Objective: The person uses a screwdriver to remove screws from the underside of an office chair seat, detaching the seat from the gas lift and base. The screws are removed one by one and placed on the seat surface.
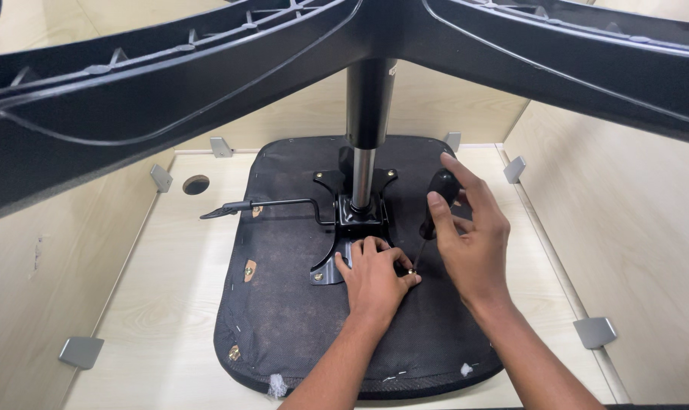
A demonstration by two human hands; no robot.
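An upturned office chair seat (284, 319) lies on a pale wooden desk (170, 304), its black fabric underside facing up. A black metal mechanism plate (356, 220) with a gas-lift column (363, 163) is at its centre, and the chair's black star base (170, 83) spreads across the top of the view. My left hand (375, 277) rests on the seat beside the plate's near corner, fingertips pinching a small brass screw (411, 271). My right hand (470, 235) grips a black-handled screwdriver (439, 199), its tip angled down at that screw.
A black height lever (257, 205) sticks out left from the plate. Brass fittings (249, 269) dot the seat. Wooden partition walls enclose the desk on three sides, with grey corner brackets (80, 351) and a round cable hole (196, 184) at the back left.
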